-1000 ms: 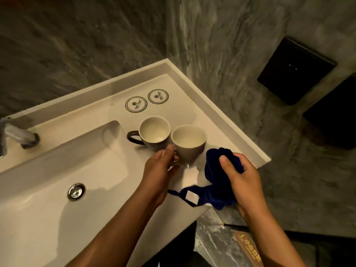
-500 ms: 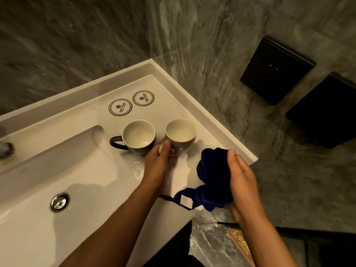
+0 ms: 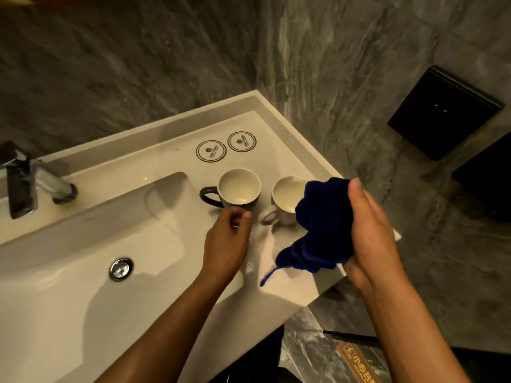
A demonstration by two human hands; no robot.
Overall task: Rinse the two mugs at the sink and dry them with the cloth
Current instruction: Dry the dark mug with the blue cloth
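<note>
Blue cloth point(image 3: 320, 225) before pale mug point(image 3: 286, 199)

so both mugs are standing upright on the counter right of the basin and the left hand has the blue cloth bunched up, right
Not quite. The head view shows the blue cloth bunched in the right hand, not the left hand. Both the dark mug and white mug stand upright.

L hand point(image 3: 225, 244) let go of pale mug point(image 3: 286, 200) — cloth point(image 3: 322, 225) now raised over its rim.
</note>
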